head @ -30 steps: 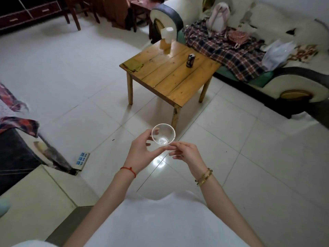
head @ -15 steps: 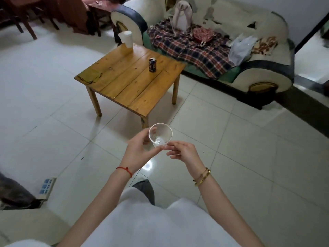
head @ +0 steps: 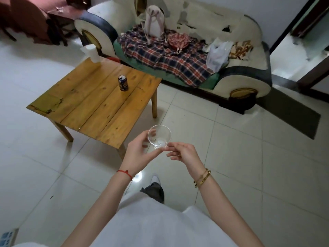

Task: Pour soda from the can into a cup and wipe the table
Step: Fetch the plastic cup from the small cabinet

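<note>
I hold a clear plastic cup (head: pixel 159 137) upright in front of me above the floor. My left hand (head: pixel 138 154) cradles its side and base; the fingertips of my right hand (head: pixel 183 153) pinch its lower right edge. A dark soda can (head: pixel 123 83) stands upright near the middle of the low wooden table (head: pixel 92 111), ahead and to the left of my hands. A yellow-green cloth (head: pixel 47 102) lies flat on the table's left corner. A white paper roll (head: pixel 93 52) stands at the table's far corner.
A worn sofa (head: pixel 240 82) with a plaid blanket (head: pixel 169 57), a backpack (head: pixel 154 24) and a plastic bag (head: pixel 218 54) stands behind the table. White tiled floor (head: pixel 231 157) surrounds me. Dark wooden furniture (head: pixel 35 24) sits at the far left, a doorway (head: pixel 302 41) at right.
The view has swung and closed in: the table and sofa now sit nearer and further left. Both hands keep the cup in the same grip.
</note>
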Demonstrator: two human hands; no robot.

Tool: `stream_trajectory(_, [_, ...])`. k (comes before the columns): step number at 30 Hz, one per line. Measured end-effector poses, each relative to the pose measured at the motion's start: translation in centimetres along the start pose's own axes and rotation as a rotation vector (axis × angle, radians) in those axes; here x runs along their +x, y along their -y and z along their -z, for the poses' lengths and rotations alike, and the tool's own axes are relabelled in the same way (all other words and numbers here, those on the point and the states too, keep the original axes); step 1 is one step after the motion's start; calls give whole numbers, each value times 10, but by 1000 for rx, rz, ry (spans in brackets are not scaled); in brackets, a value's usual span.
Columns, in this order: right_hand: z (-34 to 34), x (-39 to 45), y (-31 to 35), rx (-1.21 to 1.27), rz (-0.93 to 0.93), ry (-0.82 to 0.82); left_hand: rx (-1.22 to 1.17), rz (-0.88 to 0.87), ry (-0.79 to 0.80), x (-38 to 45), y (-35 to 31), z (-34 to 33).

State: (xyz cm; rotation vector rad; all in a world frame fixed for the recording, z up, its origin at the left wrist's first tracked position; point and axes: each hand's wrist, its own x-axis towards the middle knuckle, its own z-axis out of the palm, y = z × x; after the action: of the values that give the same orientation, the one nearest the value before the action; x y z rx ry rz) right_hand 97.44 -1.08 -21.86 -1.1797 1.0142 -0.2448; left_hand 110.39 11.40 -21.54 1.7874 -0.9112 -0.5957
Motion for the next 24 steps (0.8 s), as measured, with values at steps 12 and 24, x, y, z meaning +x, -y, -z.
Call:
stream_trajectory(12, [4, 160, 105, -16, -16, 80, 27, 50, -49, 175, 3, 8])
stream_trajectory(24, [-66, 320, 166, -157, -125, 423, 124, 238, -428, 278, 38, 46])
